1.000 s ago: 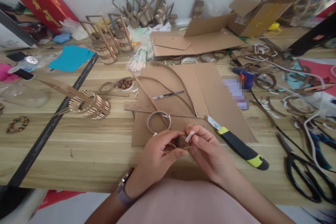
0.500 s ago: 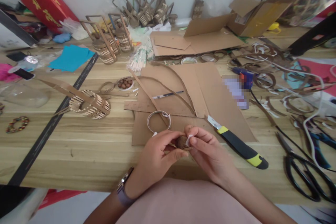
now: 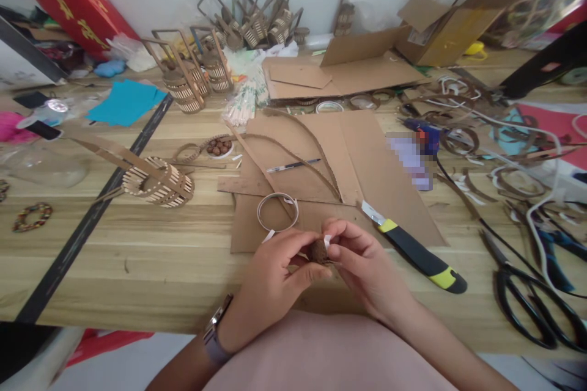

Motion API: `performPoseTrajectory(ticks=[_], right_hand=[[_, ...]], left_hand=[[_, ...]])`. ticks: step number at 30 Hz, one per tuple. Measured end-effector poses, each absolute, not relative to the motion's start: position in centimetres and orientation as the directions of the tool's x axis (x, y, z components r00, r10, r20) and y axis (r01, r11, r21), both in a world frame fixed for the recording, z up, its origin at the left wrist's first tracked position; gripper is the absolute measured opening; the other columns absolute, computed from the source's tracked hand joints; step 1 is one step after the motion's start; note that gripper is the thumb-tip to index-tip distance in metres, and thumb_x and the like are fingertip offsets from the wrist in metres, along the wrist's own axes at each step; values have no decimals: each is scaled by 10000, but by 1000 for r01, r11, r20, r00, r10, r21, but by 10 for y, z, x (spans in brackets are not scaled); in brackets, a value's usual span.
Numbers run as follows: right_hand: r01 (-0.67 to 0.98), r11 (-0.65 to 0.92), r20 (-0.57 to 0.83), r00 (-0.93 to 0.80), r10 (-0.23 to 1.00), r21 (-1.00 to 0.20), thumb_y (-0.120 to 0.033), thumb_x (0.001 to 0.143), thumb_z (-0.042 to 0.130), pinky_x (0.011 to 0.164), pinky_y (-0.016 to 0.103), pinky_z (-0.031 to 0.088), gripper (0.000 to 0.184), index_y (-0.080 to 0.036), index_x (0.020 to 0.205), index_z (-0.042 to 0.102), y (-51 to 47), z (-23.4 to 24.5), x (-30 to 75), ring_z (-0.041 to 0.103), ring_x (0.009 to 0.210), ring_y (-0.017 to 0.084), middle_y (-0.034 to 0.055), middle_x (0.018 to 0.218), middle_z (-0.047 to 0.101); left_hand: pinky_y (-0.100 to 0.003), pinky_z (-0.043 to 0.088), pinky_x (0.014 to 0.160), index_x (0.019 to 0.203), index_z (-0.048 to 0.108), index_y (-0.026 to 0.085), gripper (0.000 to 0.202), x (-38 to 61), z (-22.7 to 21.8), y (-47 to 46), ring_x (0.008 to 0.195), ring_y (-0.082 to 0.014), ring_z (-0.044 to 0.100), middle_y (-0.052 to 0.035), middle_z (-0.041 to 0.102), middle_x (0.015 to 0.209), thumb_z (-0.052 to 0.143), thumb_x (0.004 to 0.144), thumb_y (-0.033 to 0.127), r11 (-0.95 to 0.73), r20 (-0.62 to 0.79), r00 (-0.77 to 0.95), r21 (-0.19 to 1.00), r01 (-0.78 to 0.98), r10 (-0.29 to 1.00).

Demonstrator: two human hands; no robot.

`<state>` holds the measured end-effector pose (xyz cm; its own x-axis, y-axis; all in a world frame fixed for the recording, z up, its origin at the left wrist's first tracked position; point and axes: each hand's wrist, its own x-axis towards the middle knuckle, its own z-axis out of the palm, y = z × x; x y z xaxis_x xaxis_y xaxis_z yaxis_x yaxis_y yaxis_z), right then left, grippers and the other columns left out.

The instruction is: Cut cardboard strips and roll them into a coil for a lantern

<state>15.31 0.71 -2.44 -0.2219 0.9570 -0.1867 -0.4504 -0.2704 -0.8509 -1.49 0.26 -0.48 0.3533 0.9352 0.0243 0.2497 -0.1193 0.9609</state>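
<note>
My left hand [image 3: 277,272] is closed around a small brown roll [image 3: 318,252], which looks like coiled corrugated cardboard. At the roll's right side, my right hand [image 3: 367,266] pinches a small white strip [image 3: 327,241] between thumb and forefinger. The strip touches the roll; fingers hide part of both. Just beyond my left hand a ring of tape [image 3: 277,212] lies on a cardboard sheet [image 3: 380,165]. Right of my hands rests a knife [image 3: 415,250] with a black and yellow handle, its blade out over the cardboard.
Black-handled scissors [image 3: 527,299] lie at the right, near a glue gun [image 3: 426,134] and a white cable. A slatted cardboard bucket [image 3: 158,183] lies on its side at left. A pen [image 3: 293,165] and a dish of brown beads [image 3: 219,146] are farther back.
The white strip has turned more upright and sits slightly left of where it was. The roll has shifted slightly in my fingers. Both hands stay in nearly the same place.
</note>
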Motion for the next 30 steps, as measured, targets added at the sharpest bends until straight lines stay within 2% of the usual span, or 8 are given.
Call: performPoseTrajectory(ticks=[6, 13, 16, 18, 21, 23, 26, 30], right_hand=[[-291, -97, -37, -207, 978, -952, -402, 767, 812, 645, 217, 475, 172, -275, 832, 717, 9, -29, 158, 550, 718, 104, -14, 869, 568], [-6, 13, 14, -212, 977, -1000, -480, 794, 763, 709, 275, 527, 256, -246, 882, 710, 11, -20, 166, 591, 768, 129, 45, 1041, 593], [136, 119, 82, -249, 965, -984, -450, 807, 755, 774, 306, 539, 337, -293, 1101, 707, 14, -19, 172, 613, 824, 155, 50, 1058, 615], [210, 213, 163, -233, 959, -954, -428, 797, 773, 798, 322, 535, 430, -320, 1201, 673, 14, -18, 176, 617, 849, 174, 35, 987, 632], [277, 341, 301, -176, 937, -898, -383, 808, 777, 768, 312, 525, 197, -308, 985, 736, 13, -16, 177, 618, 858, 186, 20, 847, 634], [276, 383, 339, -195, 920, -881, -355, 831, 758, 706, 284, 524, 71, -291, 861, 750, 11, -13, 177, 625, 799, 171, 17, 795, 642], [256, 379, 325, -229, 918, -890, -323, 836, 756, 635, 251, 524, 52, -283, 867, 765, 10, -7, 176, 640, 706, 142, 8, 763, 666], [258, 334, 268, -261, 928, -907, -326, 827, 763, 612, 239, 528, 65, -265, 848, 764, 10, -1, 176, 660, 673, 137, 3, 733, 690]], left_hand=[[-238, 524, 719, 1105, 717, 168, 334, -16, -4, -1, 832, -173, 660, -58, 703, 943, 637, 934, 442, -180, 75, 353, 945, 273, 933], [-211, 533, 732, 1111, 697, 167, 258, -18, -7, -4, 873, -164, 654, -57, 692, 982, 647, 937, 352, -213, 99, 358, 931, 295, 929], [-218, 541, 755, 1130, 692, 179, 241, -18, -6, -4, 885, -163, 659, -56, 693, 1013, 640, 941, 320, -223, 99, 373, 925, 307, 923], [-229, 546, 769, 1135, 691, 180, 240, -18, -5, -4, 883, -166, 665, -57, 697, 1013, 638, 942, 311, -227, 96, 376, 919, 322, 922], [-241, 553, 768, 1138, 691, 177, 237, -17, -4, -3, 889, -173, 669, -60, 702, 1006, 635, 943, 298, -232, 96, 374, 912, 338, 923], [-248, 559, 773, 1129, 690, 171, 226, -17, -3, -3, 896, -177, 672, -64, 704, 1007, 637, 940, 284, -243, 105, 376, 907, 343, 921], [-270, 569, 802, 1147, 670, 166, 246, -19, -4, -5, 915, -184, 681, -72, 711, 1032, 658, 923, 267, -252, 110, 368, 897, 363, 923], [-297, 585, 827, 1297, 560, 180, 444, -22, -5, -8, 921, -187, 708, -72, 724, 1068, 710, 884, 240, -185, 64, 324, 914, 360, 944]])
